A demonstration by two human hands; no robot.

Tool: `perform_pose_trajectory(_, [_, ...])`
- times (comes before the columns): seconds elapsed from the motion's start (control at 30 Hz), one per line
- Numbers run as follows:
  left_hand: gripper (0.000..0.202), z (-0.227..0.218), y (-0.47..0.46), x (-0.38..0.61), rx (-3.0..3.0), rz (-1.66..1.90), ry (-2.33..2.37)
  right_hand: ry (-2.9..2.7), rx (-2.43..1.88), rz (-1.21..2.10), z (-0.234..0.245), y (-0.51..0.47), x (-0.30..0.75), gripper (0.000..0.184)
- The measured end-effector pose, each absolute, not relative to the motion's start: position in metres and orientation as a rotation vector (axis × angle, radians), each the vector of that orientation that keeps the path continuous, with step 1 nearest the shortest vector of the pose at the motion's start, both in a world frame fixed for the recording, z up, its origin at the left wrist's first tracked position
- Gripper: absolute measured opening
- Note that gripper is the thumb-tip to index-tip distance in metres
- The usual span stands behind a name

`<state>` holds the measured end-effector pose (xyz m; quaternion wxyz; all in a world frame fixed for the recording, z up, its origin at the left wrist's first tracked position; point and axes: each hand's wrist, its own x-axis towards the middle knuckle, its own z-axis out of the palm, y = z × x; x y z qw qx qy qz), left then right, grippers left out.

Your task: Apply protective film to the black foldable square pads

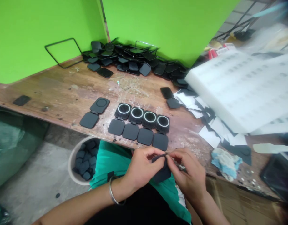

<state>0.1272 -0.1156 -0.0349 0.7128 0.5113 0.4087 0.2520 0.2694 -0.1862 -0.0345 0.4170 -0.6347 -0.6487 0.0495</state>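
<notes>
Bright green partition walls (158, 28) behind a scuffed, scratched wooden workbench (64, 90). Low in front of the bench edge, over the lap: left hand (141, 168) and right hand (188, 178) close together, both pinching a small black hinged plastic case (161, 172), fingertips closed on its upper edge. Thin metal bangle (113, 195) on the left wrist. Just beyond the hands, near the bench edge, a row of four open black cases with white rings (141, 123), side by side and touching. Left of that row, one open black case without a ring (94, 112). At the back, a heap of black cases (134, 61). To the right, stacked white foam sheets (240, 90). Below the bench, a white bucket of dark parts (84, 159).
</notes>
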Motion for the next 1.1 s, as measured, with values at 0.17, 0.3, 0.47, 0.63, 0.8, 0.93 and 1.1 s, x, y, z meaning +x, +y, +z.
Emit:
perform_pose_trajectory(0.17, [0.016,-0.035,-0.115,0.126,1.16,0.566,0.89,-1.593,-1.611,0.137,-0.033,-0.186,0.263,0.014])
perform_pose_trajectory(0.3, [0.017,-0.037,-0.116,0.126,1.167,0.572,0.897,-1.605,-1.592,0.131,-0.032,-0.185,0.263,0.016])
perform_pose_trajectory(0.47, [0.014,-0.037,-0.118,0.124,1.229,0.509,0.891,-1.597,-1.659,0.529,-0.025,-0.181,0.276,0.014])
perform_pose_trajectory(0.63, [0.012,-0.034,-0.117,0.124,1.272,0.394,0.858,-1.58,-1.702,0.923,-0.014,-0.179,0.288,0.013])
perform_pose_trajectory(0.8, [0.025,-0.031,-0.11,0.125,0.962,0.353,0.747,-1.312,-1.691,0.778,-0.021,-0.178,0.286,0.013])
perform_pose_trajectory(0.93, [0.03,-0.032,-0.106,0.123,0.909,0.345,0.718,-1.309,-1.669,0.534,-0.028,-0.176,0.282,0.013])
perform_pose_trajectory(1.1, [0.026,-0.035,-0.106,0.124,1.057,0.384,0.703,-1.577,-1.555,0.177,-0.031,-0.176,0.278,0.016])
